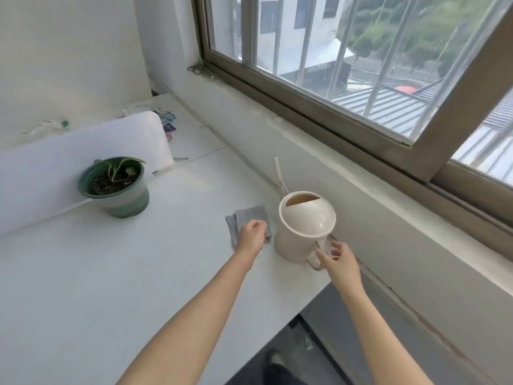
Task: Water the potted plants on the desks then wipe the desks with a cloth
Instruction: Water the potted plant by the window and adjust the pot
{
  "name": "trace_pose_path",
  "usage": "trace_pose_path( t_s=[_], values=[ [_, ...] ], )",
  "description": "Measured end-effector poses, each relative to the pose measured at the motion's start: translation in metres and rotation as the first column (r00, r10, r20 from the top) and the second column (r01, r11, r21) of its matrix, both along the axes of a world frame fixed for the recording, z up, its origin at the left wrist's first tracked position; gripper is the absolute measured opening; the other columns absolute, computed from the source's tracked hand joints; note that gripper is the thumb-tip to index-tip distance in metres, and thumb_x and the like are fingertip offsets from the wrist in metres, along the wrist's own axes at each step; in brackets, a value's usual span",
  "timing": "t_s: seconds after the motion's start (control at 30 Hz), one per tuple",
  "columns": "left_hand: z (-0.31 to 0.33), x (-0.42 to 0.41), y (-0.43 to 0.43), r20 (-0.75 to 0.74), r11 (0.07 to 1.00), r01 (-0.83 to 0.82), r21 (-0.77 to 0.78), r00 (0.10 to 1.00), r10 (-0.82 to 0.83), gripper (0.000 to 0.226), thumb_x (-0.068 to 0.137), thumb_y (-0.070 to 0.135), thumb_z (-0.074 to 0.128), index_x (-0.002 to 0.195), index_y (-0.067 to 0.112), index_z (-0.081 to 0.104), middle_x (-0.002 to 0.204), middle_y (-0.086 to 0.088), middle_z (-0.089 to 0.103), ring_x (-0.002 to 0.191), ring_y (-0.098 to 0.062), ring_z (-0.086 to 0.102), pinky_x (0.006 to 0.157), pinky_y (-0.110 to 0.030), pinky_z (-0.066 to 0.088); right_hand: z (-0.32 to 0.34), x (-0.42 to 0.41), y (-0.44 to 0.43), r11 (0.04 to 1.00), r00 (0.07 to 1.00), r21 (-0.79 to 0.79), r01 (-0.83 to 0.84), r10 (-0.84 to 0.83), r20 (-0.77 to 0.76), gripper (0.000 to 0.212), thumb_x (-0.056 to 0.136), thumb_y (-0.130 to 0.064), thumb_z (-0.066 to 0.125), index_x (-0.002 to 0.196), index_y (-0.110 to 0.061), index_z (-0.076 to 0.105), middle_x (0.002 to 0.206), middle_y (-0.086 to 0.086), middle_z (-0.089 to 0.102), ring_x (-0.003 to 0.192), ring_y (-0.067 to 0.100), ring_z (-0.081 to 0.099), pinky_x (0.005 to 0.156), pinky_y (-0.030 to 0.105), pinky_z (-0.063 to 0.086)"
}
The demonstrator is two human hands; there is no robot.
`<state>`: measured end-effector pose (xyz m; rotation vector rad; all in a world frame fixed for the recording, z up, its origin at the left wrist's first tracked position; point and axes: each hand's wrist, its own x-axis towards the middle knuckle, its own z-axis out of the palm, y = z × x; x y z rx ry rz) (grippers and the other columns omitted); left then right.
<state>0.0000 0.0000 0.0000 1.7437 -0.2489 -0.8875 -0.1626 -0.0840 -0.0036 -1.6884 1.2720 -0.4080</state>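
Note:
A cream watering can (pixel 304 226) stands on the white desk (pixel 111 273) near the wall, its thin spout pointing away from me. My right hand (pixel 337 259) is at the can's handle with its fingers spread around it, not closed. A folded grey cloth (pixel 247 218) lies flat just left of the can. My left hand (pixel 251 236) rests on the cloth's near edge with its fingers curled onto it. A green pot (pixel 116 187) with a small leafy plant and dark soil sits at the far left of the desk.
A white divider panel (pixel 83 151) runs behind the pot. A second desk beyond it holds small clutter (pixel 168 120). A wide window sill (pixel 361 168) and barred window line the right side. The desk's near right edge drops to the floor, where my shoe shows.

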Motion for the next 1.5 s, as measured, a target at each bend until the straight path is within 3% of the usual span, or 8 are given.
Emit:
trace_pose_path(
  t_s=[0.1,0.27,0.47,0.7,0.83,1.0,1.23,1.5],
  values=[
    [0.001,0.005,-0.037,0.016,0.997,-0.074,-0.018,0.997,0.074,0.016,0.094,0.023,0.040,0.086,0.015,0.052,0.079,0.001,0.052,0.086,-0.022,0.048,0.074,-0.030,0.038,-0.002,0.002,-0.021,0.994,0.993,0.051,-0.099,0.102,-0.061,0.047,0.083,-0.034,0.061,0.121,-0.009,0.049,0.112,0.008,0.058,0.094,0.018,0.053,0.077,0.029,0.041],
    [-0.004,0.018,-0.084,0.078,0.991,-0.133,-0.022,0.988,0.135,0.035,0.095,0.023,0.038,0.112,-0.004,0.054,0.117,-0.025,0.058,0.110,-0.035,0.054,0.089,-0.037,0.041,-0.008,0.003,-0.050,0.956,0.957,0.062,-0.287,0.289,-0.033,0.020,0.079,-0.027,0.065,0.079,-0.008,0.059,0.073,-0.001,0.057,0.069,0.013,0.051,0.060,0.024,0.037],
    [-0.009,0.036,-0.112,0.045,0.979,-0.203,-0.027,0.978,0.204,0.038,0.096,0.026,0.038,0.119,-0.001,0.051,0.125,-0.022,0.053,0.118,-0.034,0.049,0.104,-0.044,0.037,-0.010,-0.007,-0.081,0.892,0.899,0.115,-0.437,0.438,0.017,0.007,0.079,-0.018,0.062,0.080,-0.011,0.060,0.072,-0.004,0.063,0.066,0.011,0.053,0.064,0.024,0.041],
    [-0.025,0.044,-0.121,-0.120,0.964,-0.257,-0.072,0.961,0.248,0.022,0.094,0.034,0.040,0.107,0.018,0.047,0.106,-0.011,0.056,0.100,-0.028,0.054,0.083,-0.038,0.042,-0.017,-0.018,-0.100,0.832,0.848,0.174,-0.527,0.502,0.170,0.003,0.085,-0.011,0.057,0.086,-0.010,0.059,0.064,-0.007,0.066,0.068,0.011,0.058,0.068,0.023,0.043],
    [-0.026,0.047,-0.122,-0.188,0.948,-0.303,-0.098,0.941,0.282,0.023,0.094,0.033,0.042,0.110,0.017,0.048,0.086,-0.004,0.055,0.084,-0.025,0.054,0.083,-0.036,0.040,-0.020,-0.021,-0.099,0.825,0.844,0.195,-0.531,0.494,0.211,0.010,0.090,-0.013,0.052,0.084,-0.015,0.060,0.065,-0.008,0.068,0.069,0.006,0.060,0.068,0.014,0.044],
    [-0.022,0.041,-0.117,-0.238,0.919,-0.364,-0.150,0.915,0.324,0.015,0.095,0.023,0.043,0.105,0.011,0.045,0.079,-0.005,0.048,0.066,-0.018,0.048,0.057,-0.027,0.040,-0.022,-0.021,-0.100,0.815,0.848,0.252,-0.522,0.465,0.252,0.019,0.091,-0.017,0.049,0.074,-0.017,0.058,0.057,-0.009,0.062,0.061,0.004,0.054,0.071,0.019,0.042],
    [-0.011,0.036,-0.087,-0.221,0.899,-0.390,-0.199,0.911,0.347,0.016,0.094,0.026,0.045,0.091,0.012,0.052,0.078,-0.006,0.050,0.066,-0.021,0.052,0.057,-0.029,0.043,-0.005,-0.011,-0.094,0.876,0.857,0.247,-0.415,0.284,0.430,0.021,0.081,-0.007,0.060,0.063,-0.004,0.051,0.044,-0.005,0.044,0.046,0.011,0.039,0.054,0.018,0.036],
    [0.040,0.040,-0.010,-0.064,0.799,-0.475,-0.368,0.870,0.488,0.024,0.096,0.027,0.042,0.096,0.007,0.056,0.096,-0.017,0.057,0.081,-0.025,0.059,0.066,-0.032,0.051,0.064,0.021,-0.086,0.806,0.735,0.165,-0.569,0.407,0.542,0.036,0.081,-0.003,0.060,0.047,-0.014,0.053,0.042,-0.002,0.036,0.041,0.008,0.035,0.056,0.030,0.024]
  ],
)
